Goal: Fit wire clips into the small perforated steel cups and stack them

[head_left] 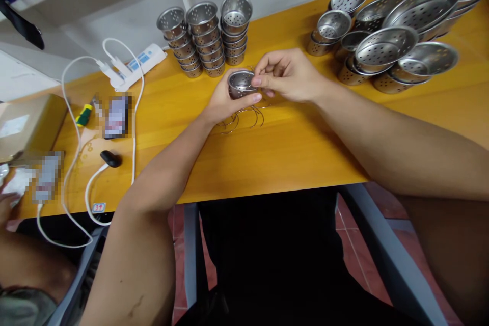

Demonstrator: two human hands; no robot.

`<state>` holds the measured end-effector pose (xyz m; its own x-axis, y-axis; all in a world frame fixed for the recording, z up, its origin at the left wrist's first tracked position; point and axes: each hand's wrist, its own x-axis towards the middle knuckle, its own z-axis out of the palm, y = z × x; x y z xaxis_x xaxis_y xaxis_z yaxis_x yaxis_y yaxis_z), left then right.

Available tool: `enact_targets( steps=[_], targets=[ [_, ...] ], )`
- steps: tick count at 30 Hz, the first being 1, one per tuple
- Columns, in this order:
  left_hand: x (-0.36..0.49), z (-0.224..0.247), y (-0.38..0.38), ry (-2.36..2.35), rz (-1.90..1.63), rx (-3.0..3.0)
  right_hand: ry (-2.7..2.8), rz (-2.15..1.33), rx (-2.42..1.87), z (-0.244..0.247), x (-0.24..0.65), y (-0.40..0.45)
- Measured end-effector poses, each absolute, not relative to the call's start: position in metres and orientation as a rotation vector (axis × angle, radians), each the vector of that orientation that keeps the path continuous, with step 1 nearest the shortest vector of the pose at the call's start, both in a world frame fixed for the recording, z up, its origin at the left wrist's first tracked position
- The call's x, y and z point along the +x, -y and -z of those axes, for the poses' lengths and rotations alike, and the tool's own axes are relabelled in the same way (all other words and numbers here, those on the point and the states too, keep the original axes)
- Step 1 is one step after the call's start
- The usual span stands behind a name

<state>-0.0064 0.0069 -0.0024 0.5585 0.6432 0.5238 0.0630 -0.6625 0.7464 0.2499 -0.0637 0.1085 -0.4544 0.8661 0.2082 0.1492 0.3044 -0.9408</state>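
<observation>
In my left hand (225,98) is a small metal cup (241,81) pierced with holes. The fingers wrap round its side, and its mouth tilts up toward me. At the cup's right rim, my right hand (284,75) is closed in a pinch with a thin wire, mostly hidden by the fingers. Whether the wire passes through a hole I cannot tell. Several curved thin wires (256,117) lie loose on the table just below the cup.
Stacked perforated cups (206,35) stand behind my hands; more perforated containers (385,48) are piled at the right. Leftward are a power strip (143,66), white cables (134,147), phones (117,116), a black plug-like piece (110,158) and a cardboard box (42,125). Another person's hand (5,208) shows at the left edge.
</observation>
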Motion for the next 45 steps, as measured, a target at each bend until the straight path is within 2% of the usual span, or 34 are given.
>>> enact_targets(
  steps=[5,19,25,35,45],
  targets=[
    [-0.006,0.010,-0.014,-0.526,-1.135,2.198,1.760,-1.246,-0.606,-0.100,0.245,0.056],
    [-0.008,0.005,-0.007,-0.599,-1.153,2.304,1.805,-1.238,-0.606,-0.098,0.245,0.054],
    [-0.007,0.006,-0.009,-0.627,-1.125,2.308,1.861,-1.092,-0.671,-0.092,0.247,0.054],
    [-0.015,0.020,-0.026,-0.685,-1.241,2.251,2.024,-0.448,-0.719,-0.079,0.254,0.048],
    [-0.012,0.020,-0.023,-0.667,-1.273,2.230,2.073,-0.510,-0.739,-0.076,0.252,0.048]
  ],
)
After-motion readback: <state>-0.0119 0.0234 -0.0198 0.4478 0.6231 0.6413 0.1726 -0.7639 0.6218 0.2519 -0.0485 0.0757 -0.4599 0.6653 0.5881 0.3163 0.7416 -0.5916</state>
